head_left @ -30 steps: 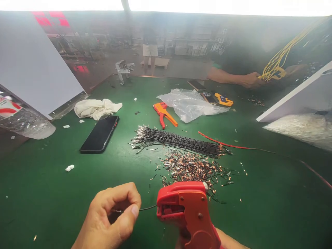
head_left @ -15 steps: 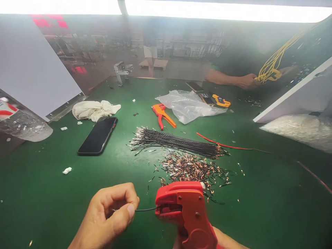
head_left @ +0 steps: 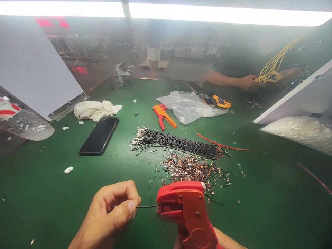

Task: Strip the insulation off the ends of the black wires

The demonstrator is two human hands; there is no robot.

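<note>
Since the earlier frame the left hand (head_left: 114, 211) has crept slightly closer to the red wire stripper (head_left: 186, 211), leaving less bare black wire (head_left: 147, 206) between them. Open green table (head_left: 38, 193) lies to the left of the hands; just beyond the stripper sits a pile of copper scraps (head_left: 193, 168), then a bundle of black wires (head_left: 176, 141). The left hand is curled, thumb and forefinger pinching the wire, whose tip sits in the stripper's mouth. The right hand (head_left: 223, 242) shows only partly at the bottom edge, clenched around the stripper's handles.
</note>
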